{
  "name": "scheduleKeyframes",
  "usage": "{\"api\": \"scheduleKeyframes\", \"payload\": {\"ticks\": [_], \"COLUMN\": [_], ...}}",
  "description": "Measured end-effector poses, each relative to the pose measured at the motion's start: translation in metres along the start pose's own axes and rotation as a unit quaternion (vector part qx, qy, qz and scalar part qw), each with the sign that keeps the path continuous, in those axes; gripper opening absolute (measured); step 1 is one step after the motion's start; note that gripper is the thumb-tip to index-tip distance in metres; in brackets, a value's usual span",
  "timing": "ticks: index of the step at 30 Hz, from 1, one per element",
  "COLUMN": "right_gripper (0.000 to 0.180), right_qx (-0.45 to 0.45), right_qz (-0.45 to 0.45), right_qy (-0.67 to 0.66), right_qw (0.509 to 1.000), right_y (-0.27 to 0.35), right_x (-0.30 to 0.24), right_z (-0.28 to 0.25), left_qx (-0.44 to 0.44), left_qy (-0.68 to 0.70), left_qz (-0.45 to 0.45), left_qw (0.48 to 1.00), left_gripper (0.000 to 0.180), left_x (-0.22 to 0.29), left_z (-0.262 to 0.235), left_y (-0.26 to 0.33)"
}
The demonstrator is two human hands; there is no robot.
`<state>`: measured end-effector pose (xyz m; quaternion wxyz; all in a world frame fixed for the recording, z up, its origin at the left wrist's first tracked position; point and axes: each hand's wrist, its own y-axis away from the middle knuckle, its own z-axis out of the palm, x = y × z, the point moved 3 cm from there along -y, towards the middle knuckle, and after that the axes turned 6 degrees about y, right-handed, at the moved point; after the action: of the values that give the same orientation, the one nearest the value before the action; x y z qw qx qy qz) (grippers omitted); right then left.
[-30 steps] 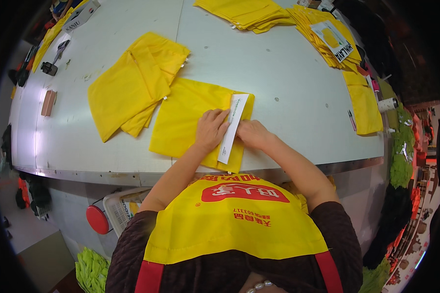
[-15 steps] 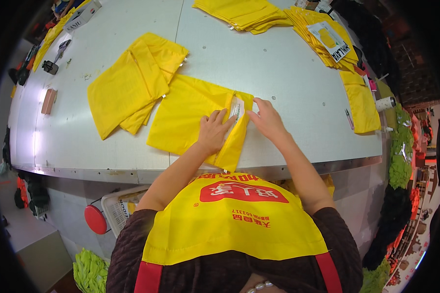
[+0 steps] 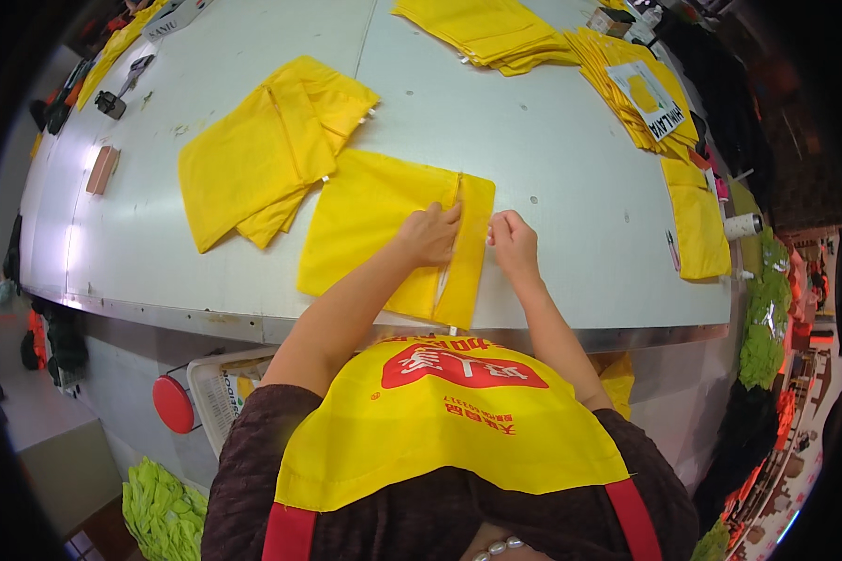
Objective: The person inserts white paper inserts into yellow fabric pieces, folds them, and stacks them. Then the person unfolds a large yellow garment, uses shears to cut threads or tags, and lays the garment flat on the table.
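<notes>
A flat yellow fabric bag (image 3: pixel 370 238) lies before me on the table. A long seam with a narrow pale gap crosses it near its right side, and a small white tag pokes out at its near edge. My left hand (image 3: pixel 430 234) rests on the bag, its fingers closed together and bent at that seam; their tips are partly hidden. Just off the bag's right edge, my right hand (image 3: pixel 515 245) is curled in a pinch. A small pale spot shows at its fingertips, too small to name.
Left of the bag lie more folded yellow bags (image 3: pixel 253 164), touching its far corner. Yellow stacks (image 3: pixel 486 33) stand at the far side, with a printed sheet (image 3: pixel 647 98) on the right one. A thread cone (image 3: pixel 742 225) sits at the right edge, a brown block (image 3: pixel 103 170) at the left.
The printed white label in the bag's opening is now covered, and the right strip lies flat. My right hand has let go of the bag's far right corner and curled up beside its edge.
</notes>
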<state>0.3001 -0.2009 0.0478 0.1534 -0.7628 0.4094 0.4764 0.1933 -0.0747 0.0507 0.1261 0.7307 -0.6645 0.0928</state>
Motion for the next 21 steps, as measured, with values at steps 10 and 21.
{"api": "scheduleKeyframes", "payload": {"ticks": [10,21], "right_gripper": [0.054,0.013], "right_qx": [-0.105,-0.164], "right_qz": [0.128,0.0], "right_qy": [-0.074,-0.322], "right_qw": [0.983,0.933], "right_y": [0.038,0.01], "right_x": [0.037,-0.075], "right_z": [0.022,-0.032], "left_qx": [0.263,0.306], "left_qy": [-0.008,0.049], "left_qz": [-0.364,-0.485], "left_qw": [0.894,0.818], "left_gripper": [0.063,0.053], "left_x": [-0.019,-0.071], "left_z": [-0.01,-0.021], "left_y": [0.128,0.203]}}
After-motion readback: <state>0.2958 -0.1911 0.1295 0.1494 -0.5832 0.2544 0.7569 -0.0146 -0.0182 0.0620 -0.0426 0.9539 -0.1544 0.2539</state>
